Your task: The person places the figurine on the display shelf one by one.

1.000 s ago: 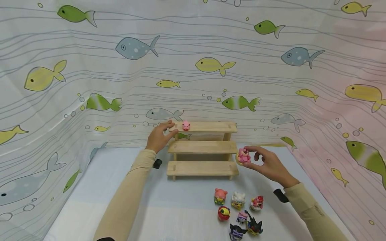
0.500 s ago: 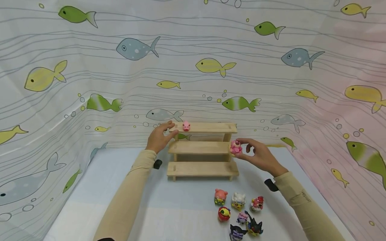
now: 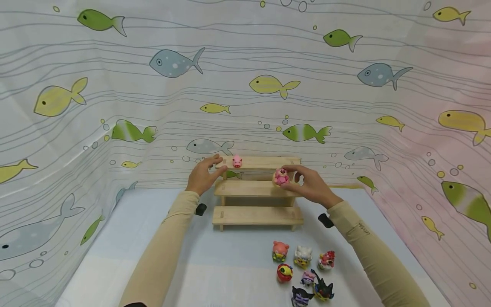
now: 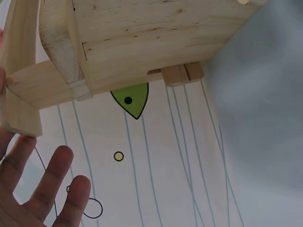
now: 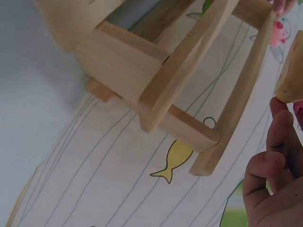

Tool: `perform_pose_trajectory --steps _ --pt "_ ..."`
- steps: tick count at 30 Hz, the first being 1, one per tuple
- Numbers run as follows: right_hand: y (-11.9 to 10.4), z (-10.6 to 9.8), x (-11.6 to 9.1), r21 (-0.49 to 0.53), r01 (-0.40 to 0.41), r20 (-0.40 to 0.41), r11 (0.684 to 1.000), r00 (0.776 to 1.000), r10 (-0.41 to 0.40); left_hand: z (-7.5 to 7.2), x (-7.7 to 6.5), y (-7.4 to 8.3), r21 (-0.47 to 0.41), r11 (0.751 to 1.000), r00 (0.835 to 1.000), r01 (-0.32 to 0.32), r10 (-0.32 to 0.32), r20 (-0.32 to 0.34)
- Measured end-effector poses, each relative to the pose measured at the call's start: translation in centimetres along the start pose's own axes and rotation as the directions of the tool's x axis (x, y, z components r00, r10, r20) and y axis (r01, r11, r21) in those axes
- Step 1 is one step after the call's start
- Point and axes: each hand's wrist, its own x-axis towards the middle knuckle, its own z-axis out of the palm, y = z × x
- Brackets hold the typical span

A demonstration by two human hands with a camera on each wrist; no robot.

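Note:
A three-step wooden display stand (image 3: 258, 187) stands on the table. At the left end of its top step is my left hand (image 3: 203, 175), with thumb and index finger pinching the edge; the other fingers (image 4: 49, 177) spread loosely in the left wrist view. A small pink pig figurine (image 3: 237, 161) sits near that hand on the top step. My right hand (image 3: 312, 185) pinches a pink bear figurine (image 3: 281, 176) with a yellowish back, in front of the stand between the top and middle steps. In the right wrist view the bear figurine (image 5: 291, 71) is partly cut off.
Several small figurines stand grouped at the front right, among them a coral one (image 3: 280, 250), a white one (image 3: 303, 256), a red one (image 3: 284, 272) and a black one (image 3: 324, 288). Behind the stand hangs a fish-patterned cloth (image 3: 245, 115).
My right hand has moved left and upward with the bear figurine, from beside the stand's right end to in front of its upper steps. The left hand has stayed in place.

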Motion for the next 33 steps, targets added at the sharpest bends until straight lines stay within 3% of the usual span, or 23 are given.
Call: perform_pose_trajectory --steps 7,16,33 --pt "-0.3 0.8 2.6 0.034 0.021 -0.003 0.999 1.0 -0.021 0.0 0.0 0.1 0.006 1.0 1.0 0.004 -0.004 -0.003" --pt "-0.8 1.9 5.4 0.046 -0.02 0.017 0.999 1.0 0.019 0.1 0.0 0.0 0.0 1.0 1.0 -0.001 0.001 -0.007" --pt "-1.4 3.6 8.5 0.045 -0.032 0.08 0.998 0.996 0.028 0.2 -0.2 0.0 -0.021 1.0 1.0 0.008 -0.008 -0.001"
